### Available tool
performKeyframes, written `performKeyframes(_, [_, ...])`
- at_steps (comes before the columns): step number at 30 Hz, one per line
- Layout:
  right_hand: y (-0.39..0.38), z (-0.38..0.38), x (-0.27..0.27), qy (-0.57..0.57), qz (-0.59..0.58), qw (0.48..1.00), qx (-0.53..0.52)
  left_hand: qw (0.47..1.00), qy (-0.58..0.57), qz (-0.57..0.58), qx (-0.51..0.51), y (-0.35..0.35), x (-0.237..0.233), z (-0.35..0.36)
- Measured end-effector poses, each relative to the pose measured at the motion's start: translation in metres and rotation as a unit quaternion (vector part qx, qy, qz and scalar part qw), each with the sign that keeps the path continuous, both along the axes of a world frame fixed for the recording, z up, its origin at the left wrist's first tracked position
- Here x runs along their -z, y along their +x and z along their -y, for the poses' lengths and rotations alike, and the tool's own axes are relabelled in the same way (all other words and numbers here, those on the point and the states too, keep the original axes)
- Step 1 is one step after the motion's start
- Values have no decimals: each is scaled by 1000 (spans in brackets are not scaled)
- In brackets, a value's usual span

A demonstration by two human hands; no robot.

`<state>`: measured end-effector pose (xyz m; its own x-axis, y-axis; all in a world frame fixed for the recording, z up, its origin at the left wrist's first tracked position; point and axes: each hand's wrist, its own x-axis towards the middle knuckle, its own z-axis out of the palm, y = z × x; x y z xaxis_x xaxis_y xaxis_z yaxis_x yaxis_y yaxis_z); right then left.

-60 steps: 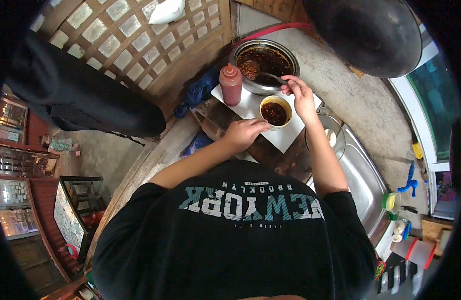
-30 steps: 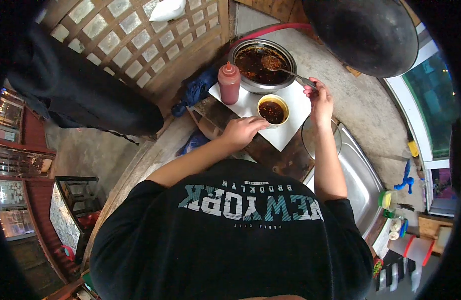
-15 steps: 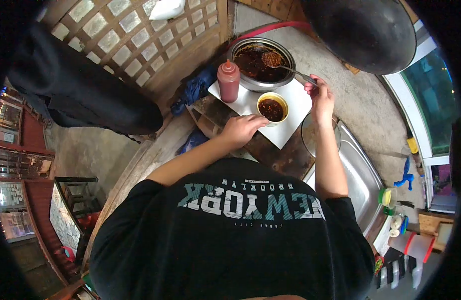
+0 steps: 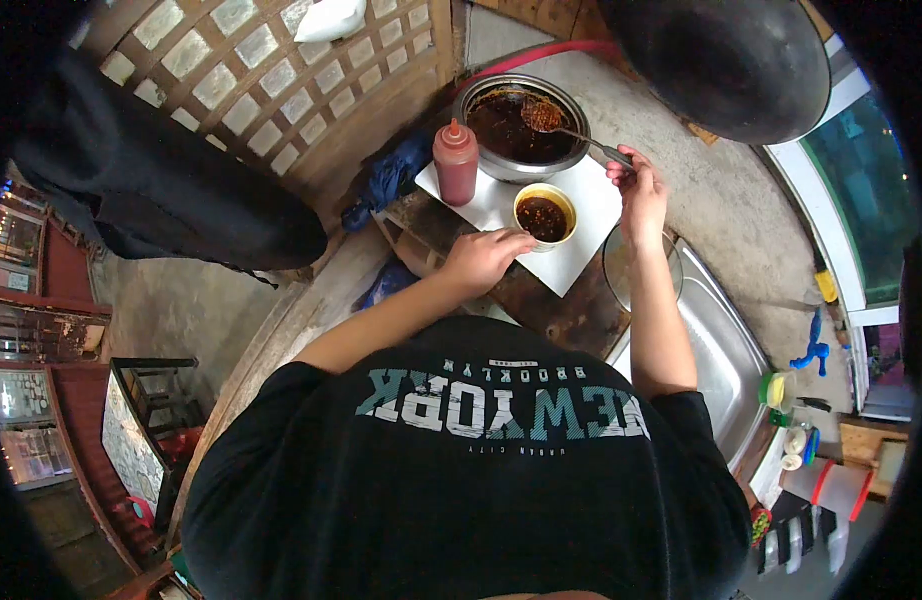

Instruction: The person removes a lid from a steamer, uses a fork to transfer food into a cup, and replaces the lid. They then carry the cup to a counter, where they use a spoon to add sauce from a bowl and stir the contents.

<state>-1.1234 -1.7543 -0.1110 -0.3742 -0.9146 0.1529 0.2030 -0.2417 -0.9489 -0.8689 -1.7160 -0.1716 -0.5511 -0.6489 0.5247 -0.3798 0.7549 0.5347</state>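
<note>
My right hand [image 4: 637, 190] grips the handle of a metal spoon [image 4: 559, 124] whose bowl, loaded with reddish chili paste, hangs over the steel bowl [image 4: 475, 97] of dark chili sauce. My left hand [image 4: 483, 258] rests against the near side of a small yellow cup [image 4: 526, 198] filled with the same dark sauce. The cup stands on a white board [image 4: 591, 215]. A red squeeze bottle [image 4: 455, 160] stands upright on the board's far left corner, beside the steel bowl.
A large black wok [image 4: 726, 60] sits at the top right. A steel sink [image 4: 721, 360] with a glass lid [image 4: 621, 272] lies to the right. A blue cloth [image 4: 391, 175] lies by the wooden lattice. Small containers [image 4: 796, 445] crowd the lower right.
My right hand drew the spoon from the left side of the steel bowl to its right side, lifting a heap of chili paste. My left hand stayed at the cup.
</note>
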Motion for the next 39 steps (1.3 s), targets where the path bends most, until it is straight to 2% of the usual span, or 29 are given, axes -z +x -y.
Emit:
performKeyframes(4, [0,-1,3,27,-5,1000,3,1000,3,-8,2,-1,-1,1])
performKeyframes(13, [1,0,-14,-9,9,1000,2,1000,13,3,1,-1,0,2])
performKeyframes(20, [-2,9,21,27,-8,1000,-8,1000,11,-2,-1,-1,0,2])
performKeyframes(24, [-1,-1,7,15,3,1000,-7,1000,17,10,-1,-1,1,1])
performKeyframes(33, [-12,-69,-47,25,2,1000,13,999,36,13,2,-1,-5,0])
performKeyframes(36, [-18,-98,-48,26,3,999,19,1000,1,-18,-2,-3,-6,0])
performKeyframes(39, [-18,-126,-44,31,-7,999,19,999,32,4,1,-1,-8,0])
